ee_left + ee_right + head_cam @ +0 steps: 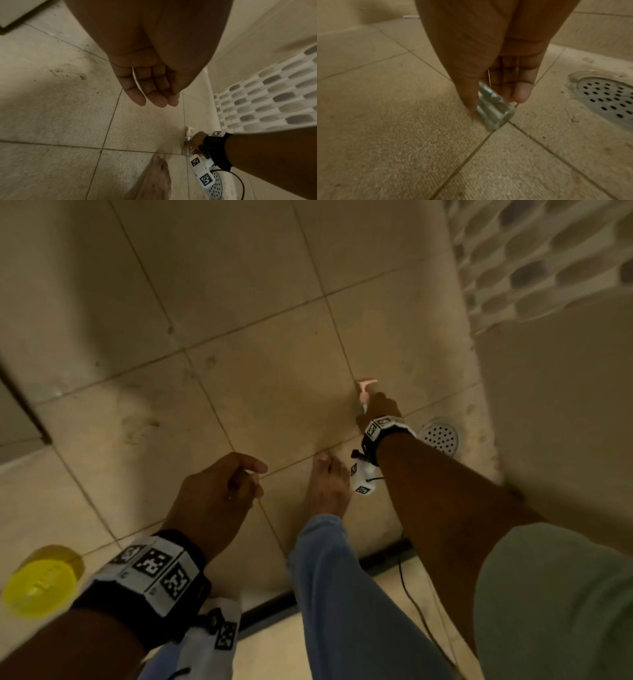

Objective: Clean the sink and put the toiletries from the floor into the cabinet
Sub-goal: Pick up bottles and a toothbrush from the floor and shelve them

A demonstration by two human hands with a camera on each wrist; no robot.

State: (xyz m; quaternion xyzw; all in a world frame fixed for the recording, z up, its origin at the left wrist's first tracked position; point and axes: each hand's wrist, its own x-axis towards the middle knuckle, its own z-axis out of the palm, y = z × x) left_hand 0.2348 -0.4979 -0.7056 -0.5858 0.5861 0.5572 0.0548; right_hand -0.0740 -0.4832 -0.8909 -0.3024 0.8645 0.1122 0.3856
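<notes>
A clear pump bottle (364,392) with a pale pink pump stands on the beige tiled floor, close to the wall. My right hand (378,409) reaches down to it. In the right wrist view, the thumb and fingers of my right hand (496,102) curl round the bottle's clear body (494,113), whose base sits at a grout crossing. The left wrist view shows the same grip on the bottle (187,149). My left hand (255,479) hangs above the floor with loosely curled fingers (154,94) and holds nothing.
A round perforated floor drain (440,436) lies just right of the bottle. My bare foot (327,484) stands between the hands. A yellow round lid (39,585) is at lower left. A mosaic tile wall (548,258) rises at the right, and a dark threshold strip (274,607) is behind the foot.
</notes>
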